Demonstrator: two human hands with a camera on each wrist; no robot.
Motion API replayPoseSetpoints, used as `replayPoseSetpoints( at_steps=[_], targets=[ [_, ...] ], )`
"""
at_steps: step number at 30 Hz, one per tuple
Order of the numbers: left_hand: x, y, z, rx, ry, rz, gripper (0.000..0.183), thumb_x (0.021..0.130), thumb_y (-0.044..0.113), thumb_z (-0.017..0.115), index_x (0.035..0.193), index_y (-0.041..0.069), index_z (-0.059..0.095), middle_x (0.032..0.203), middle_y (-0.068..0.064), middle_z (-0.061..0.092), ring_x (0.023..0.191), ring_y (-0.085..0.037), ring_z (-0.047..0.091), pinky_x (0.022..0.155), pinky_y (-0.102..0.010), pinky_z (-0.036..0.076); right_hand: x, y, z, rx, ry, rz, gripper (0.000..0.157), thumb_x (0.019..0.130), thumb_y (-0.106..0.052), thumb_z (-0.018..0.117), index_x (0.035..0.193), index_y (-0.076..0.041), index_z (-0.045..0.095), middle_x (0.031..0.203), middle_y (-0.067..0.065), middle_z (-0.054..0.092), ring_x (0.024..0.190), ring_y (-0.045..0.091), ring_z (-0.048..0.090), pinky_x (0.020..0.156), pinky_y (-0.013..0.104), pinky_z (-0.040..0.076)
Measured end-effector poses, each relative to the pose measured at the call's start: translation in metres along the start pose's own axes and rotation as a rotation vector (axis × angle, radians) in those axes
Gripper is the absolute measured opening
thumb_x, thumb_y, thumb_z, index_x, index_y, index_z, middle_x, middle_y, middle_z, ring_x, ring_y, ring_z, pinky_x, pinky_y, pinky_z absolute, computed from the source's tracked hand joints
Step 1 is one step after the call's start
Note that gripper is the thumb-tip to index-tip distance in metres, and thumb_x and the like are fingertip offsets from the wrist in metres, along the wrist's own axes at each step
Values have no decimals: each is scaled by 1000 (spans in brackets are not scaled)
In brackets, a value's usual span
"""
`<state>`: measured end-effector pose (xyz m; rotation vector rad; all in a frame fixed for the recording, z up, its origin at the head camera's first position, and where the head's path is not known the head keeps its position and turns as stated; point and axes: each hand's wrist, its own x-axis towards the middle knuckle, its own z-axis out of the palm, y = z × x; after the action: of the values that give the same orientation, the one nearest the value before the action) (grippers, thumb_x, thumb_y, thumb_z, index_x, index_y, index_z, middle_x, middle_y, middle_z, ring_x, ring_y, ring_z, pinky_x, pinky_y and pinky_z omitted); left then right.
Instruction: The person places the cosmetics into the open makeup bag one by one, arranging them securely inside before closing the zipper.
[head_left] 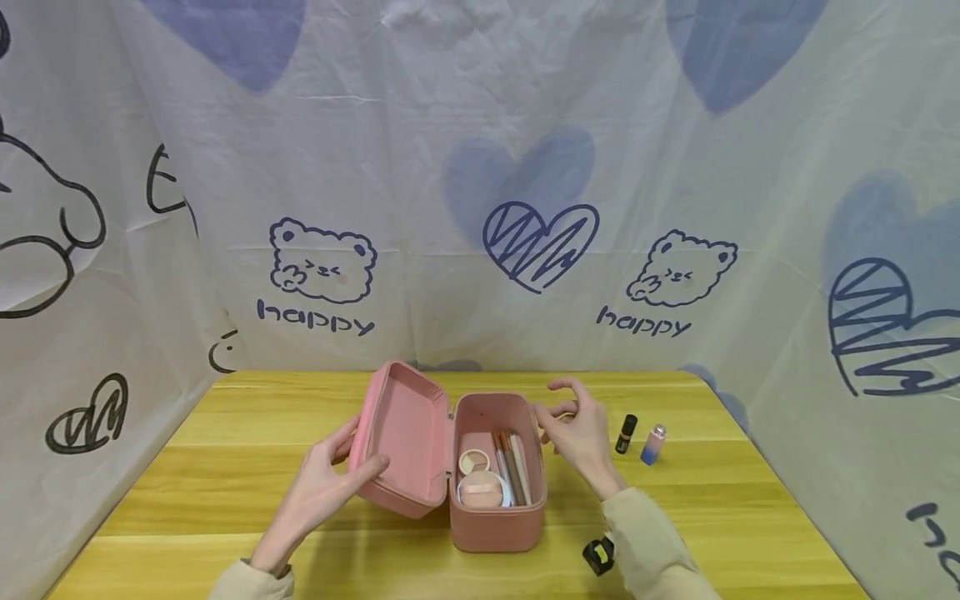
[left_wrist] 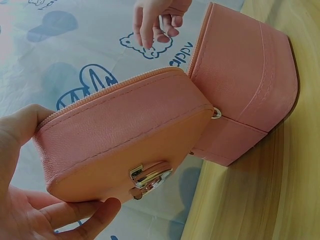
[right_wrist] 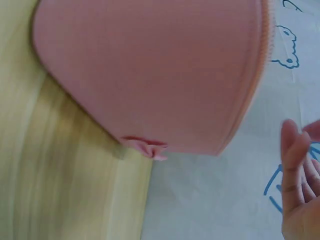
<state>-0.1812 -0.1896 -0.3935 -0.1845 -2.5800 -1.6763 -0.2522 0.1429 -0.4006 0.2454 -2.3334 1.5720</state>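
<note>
A pink zippered makeup case (head_left: 497, 529) stands on the table with its lid (head_left: 405, 433) swung out to the left. My left hand (head_left: 330, 479) grips the lid's outer edge, thumb on the inner side; in the left wrist view its fingers (left_wrist: 90, 220) curl under the lid's top, near a gold handle fitting (left_wrist: 150, 179). Inside the case lie a powder puff (head_left: 482, 490), a small round palette (head_left: 474, 461) and several slender makeup sticks (head_left: 513, 467). My right hand (head_left: 577, 425) hovers beside the case's right rim, fingers loosely bent, nothing between them (right_wrist: 302, 185).
Right of the case, a black tube (head_left: 627, 434) and a pink-and-blue bottle (head_left: 653, 445) lie on the wooden table (head_left: 720, 500). A small black object (head_left: 599, 555) is by the right sleeve. A printed white cloth (head_left: 420, 167) hangs behind and at the sides.
</note>
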Motion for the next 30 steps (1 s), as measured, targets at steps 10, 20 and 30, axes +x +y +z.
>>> replayPoseSetpoints(
  at_steps=[10, 20, 30],
  targets=[
    [0, -1, 1, -13, -2, -10, 81, 92, 27, 72, 157, 1, 31, 138, -24, 62, 116, -29, 68, 93, -28, 52, -7, 22, -6, -19, 231, -155, 25, 87, -5, 76, 109, -7, 65, 73, 14, 72, 56, 2, 61, 55, 22, 52],
    [0, -1, 1, -5, 0, -5, 80, 93, 27, 71, 156, 0, 31, 137, -24, 62, 118, -31, 67, 101, -44, 53, -7, 52, -12, -94, 415, -167, 32, 81, 1, 75, 111, -1, 63, 92, 15, 68, 78, 10, 57, 63, 15, 45],
    [0, 0, 0, -5, -2, 11, 80, 93, 27, 71, 156, -1, 31, 137, -23, 63, 121, -33, 66, 106, -52, 49, -10, 71, -23, -159, 455, -87, 45, 82, -3, 73, 123, 1, 57, 122, 24, 50, 113, 33, 46, 101, 46, 33]
  ],
)
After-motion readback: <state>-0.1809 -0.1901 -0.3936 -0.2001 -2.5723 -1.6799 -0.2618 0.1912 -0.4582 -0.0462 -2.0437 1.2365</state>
